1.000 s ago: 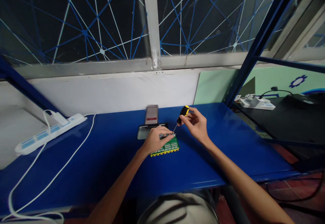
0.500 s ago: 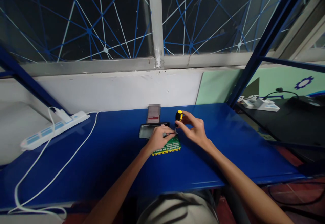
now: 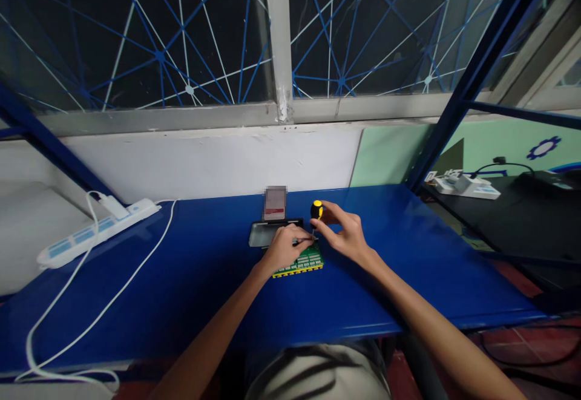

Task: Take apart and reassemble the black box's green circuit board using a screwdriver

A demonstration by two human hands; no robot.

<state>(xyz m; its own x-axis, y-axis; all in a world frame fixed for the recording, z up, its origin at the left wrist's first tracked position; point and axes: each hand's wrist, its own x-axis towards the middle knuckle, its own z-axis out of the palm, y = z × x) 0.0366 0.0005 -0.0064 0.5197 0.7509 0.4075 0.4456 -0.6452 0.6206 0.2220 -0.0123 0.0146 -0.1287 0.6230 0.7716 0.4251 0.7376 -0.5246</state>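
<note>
My right hand (image 3: 348,235) grips a short screwdriver (image 3: 316,210) by its black and yellow handle. The screwdriver stands nearly upright, and its thin shaft points down at the back right part of a green circuit board (image 3: 310,258). Over the board's left half lies my left hand (image 3: 284,247), its fingertips pinched together close to the screwdriver's tip. What those fingers hold, if anything, is too small to name. A yellow strip edges the board's near side. Whatever is under the tip is hidden by the left fingers.
Behind the board sits an open case (image 3: 263,234) with a blurred, phone-like item (image 3: 275,202) leaning beyond it. A white power strip (image 3: 97,233) and its cable lie on the left of the blue table (image 3: 204,303). Blue posts rise at both sides.
The screwdriver's handle has shifted slightly left and turned, with my right fingers following it. My left hand and the circuit board look the same.
</note>
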